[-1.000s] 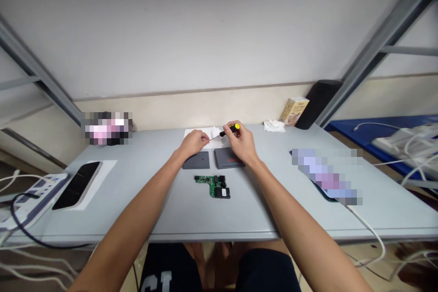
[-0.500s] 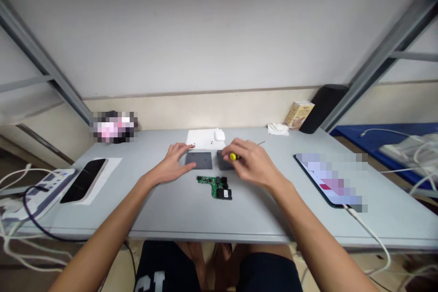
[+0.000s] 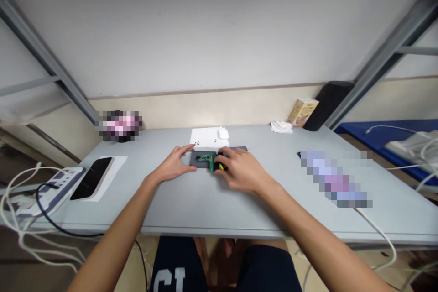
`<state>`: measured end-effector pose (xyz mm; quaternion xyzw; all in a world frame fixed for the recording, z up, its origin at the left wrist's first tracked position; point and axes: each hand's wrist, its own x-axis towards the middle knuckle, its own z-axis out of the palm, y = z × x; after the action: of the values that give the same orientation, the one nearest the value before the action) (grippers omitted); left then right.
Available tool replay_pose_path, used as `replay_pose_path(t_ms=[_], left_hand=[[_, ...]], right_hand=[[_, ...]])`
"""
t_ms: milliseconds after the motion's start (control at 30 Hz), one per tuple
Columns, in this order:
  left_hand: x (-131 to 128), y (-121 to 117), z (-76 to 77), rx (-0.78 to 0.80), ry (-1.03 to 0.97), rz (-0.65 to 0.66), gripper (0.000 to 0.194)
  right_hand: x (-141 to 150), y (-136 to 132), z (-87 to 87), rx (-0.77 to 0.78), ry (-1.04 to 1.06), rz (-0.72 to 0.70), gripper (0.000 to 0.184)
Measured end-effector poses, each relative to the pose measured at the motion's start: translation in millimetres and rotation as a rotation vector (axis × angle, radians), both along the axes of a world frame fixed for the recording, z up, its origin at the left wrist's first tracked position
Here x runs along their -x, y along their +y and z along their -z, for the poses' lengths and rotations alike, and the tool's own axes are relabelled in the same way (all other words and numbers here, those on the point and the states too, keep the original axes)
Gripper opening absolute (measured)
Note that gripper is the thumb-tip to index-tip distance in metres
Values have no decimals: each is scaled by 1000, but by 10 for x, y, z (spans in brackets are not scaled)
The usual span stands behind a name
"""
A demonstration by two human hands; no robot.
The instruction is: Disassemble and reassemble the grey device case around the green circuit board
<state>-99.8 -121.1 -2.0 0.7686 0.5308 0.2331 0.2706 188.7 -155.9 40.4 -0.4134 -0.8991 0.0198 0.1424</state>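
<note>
The right hand [image 3: 244, 168] has its fingers clamped on the green circuit board [image 3: 211, 162], over the flat dark gray cover [image 3: 194, 160] near the middle of the bench [image 3: 205, 205]. I cannot tell if they touch. A yellow-ended screwdriver [image 3: 222, 166] pokes out from that hand too. The left hand [image 3: 174, 162] has thumb and fingers apart around the cover's left end. Toward the bench's back edge, tiny dark screws [image 3: 197, 143] lie on white paper [image 3: 205, 135].

a head-worn camera looks forward and down across the desk [image 3: 205, 205].
</note>
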Motion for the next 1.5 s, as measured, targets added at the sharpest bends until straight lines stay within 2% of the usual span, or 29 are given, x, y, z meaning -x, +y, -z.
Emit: replay_pose_path(t_ms=[100,200,367,533,900,967,1067,1167,1233,1300,1367,1500], left_hand=[[12,-4,17,3,-31,0,92],[25,4,41,17,-62,6,98],[39,37,93,27,-93,29,103],[30,20,88,21,-101,14,99],[34,-4,76,-6,-62,-7,96],[36,-28,36,2,-35,-3,97],[-25,-35,-92,-72,6,-12,91],[-213,56,-261,-234,53,9,75],[-371,176,-341,-311,121,65,60],[-489,316,-363,-369,145,66,47],[-518,436,-331,-447,135,-10,34],[-364,507,-202,-601,72,-147,33]], right_hand=[[147,231,-26,7,-38,-1,24],[212,330,40,5,-17,-2,24],[187,345,144,23,57,19,26],[174,355,194,40,37,-20,23],[170,308,185,34,62,-29,23],[130,303,153,-2,138,-4,27],[49,369,0,-130,425,79,25],[-26,539,-228,-318,804,171,28],[-53,679,-322,-381,901,269,35],[-54,800,-309,-255,934,336,42],[-34,882,-193,-112,998,379,46],[9,946,116,11,924,345,40]])
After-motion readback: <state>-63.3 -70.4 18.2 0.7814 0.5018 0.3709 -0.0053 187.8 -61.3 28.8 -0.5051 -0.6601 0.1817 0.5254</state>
